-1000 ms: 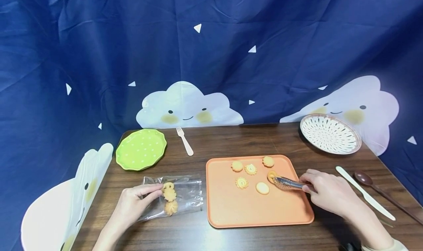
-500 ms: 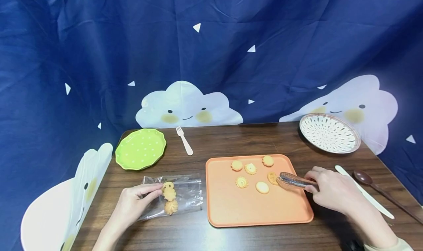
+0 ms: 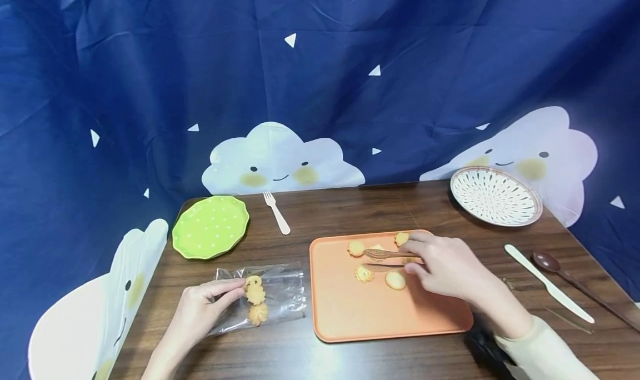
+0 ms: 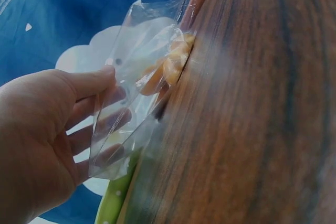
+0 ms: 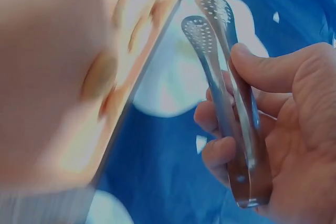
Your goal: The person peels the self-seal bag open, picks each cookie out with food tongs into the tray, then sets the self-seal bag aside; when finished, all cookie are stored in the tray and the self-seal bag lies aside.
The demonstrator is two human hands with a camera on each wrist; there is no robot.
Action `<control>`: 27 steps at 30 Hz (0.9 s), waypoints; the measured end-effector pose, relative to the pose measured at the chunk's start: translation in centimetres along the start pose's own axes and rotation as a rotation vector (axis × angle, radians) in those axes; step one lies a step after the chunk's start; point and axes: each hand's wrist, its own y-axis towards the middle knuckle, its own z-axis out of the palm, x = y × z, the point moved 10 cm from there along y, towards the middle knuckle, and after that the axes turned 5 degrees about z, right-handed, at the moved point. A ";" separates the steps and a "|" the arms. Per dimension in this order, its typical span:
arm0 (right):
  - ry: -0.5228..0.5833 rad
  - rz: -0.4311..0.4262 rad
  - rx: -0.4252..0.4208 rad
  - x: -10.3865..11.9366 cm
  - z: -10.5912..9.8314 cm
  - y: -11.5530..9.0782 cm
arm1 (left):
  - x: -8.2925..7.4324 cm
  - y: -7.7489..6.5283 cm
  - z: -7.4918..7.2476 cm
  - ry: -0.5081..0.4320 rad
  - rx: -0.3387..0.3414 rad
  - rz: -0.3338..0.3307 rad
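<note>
My left hand (image 3: 205, 308) pinches the opening edge of a clear plastic bag (image 3: 287, 294) lying on the table. Cookies (image 3: 256, 294) show inside the bag, also in the left wrist view. My right hand (image 3: 445, 266) grips metal tongs (image 5: 241, 124) with perforated ends. Their arms stand slightly apart with nothing between them in the right wrist view. In the head view the tongs hang over the orange tray (image 3: 370, 319). Several cookies lie on it: a round scalloped one (image 3: 356, 249), a swirled one (image 3: 364, 274), a smooth oval one (image 3: 395, 280). Others are partly hidden by tongs and hand.
A green dotted plate (image 3: 210, 227) sits back left, with a white fork (image 3: 277, 213) beside it. A patterned white dish (image 3: 495, 196) stands back right. A white knife (image 3: 550, 285) and a dark brown spoon (image 3: 547, 261) lie right of the tray.
My right hand has moved left and a little away from me with the tongs, off the ring-like cookie at the tray's right side. My left hand stays at the bag.
</note>
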 end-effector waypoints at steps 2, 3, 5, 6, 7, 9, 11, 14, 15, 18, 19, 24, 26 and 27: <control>0.034 -0.055 -0.001 1.6 0.5 1.1 | -0.1 -0.1 -0.1 0.006 -0.010 0.015; 0.050 -0.076 0.003 2.2 0.8 1.6 | -0.1 -0.1 -0.2 0.008 -0.012 0.015; 0.087 -0.113 0.022 3.5 1.5 2.5 | -0.1 -0.2 -0.3 0.005 -0.012 0.013; 0.105 -0.124 0.039 4.1 1.9 3.0 | -0.1 -0.2 -0.4 0.004 -0.010 0.012; 0.115 -0.133 0.060 4.7 2.3 3.4 | -0.1 -0.2 -0.4 0.003 -0.007 0.006; 0.126 -0.147 0.107 6.0 3.4 4.1 | 0.0 -0.3 -0.5 0.001 0.001 -0.005; 0.138 -0.170 0.145 7.3 4.2 4.8 | 0.0 -0.3 -0.6 -0.003 0.005 -0.008; 0.131 -0.208 0.163 9.3 4.8 5.7 | -0.1 -0.3 -0.6 -0.006 0.000 0.007; 0.132 -0.221 0.167 9.9 5.0 6.0 | -0.2 -0.2 -0.6 -0.008 -0.001 0.010; 0.107 -0.267 0.164 11.6 5.7 6.8 | -0.2 -0.2 -0.6 -0.009 -0.008 0.023; 0.097 -0.282 0.167 12.2 6.1 7.0 | -0.3 -0.2 -0.6 -0.009 -0.010 0.030; 0.060 -0.361 0.173 15.1 7.4 7.6 | -0.3 -0.2 -0.5 -0.006 -0.014 0.034; 0.057 -0.385 0.178 16.2 7.8 7.7 | -0.4 -0.1 -0.5 -0.005 -0.014 0.034; 0.056 -0.396 0.182 16.7 8.0 7.7 | -0.4 -0.1 -0.5 -0.008 -0.014 0.033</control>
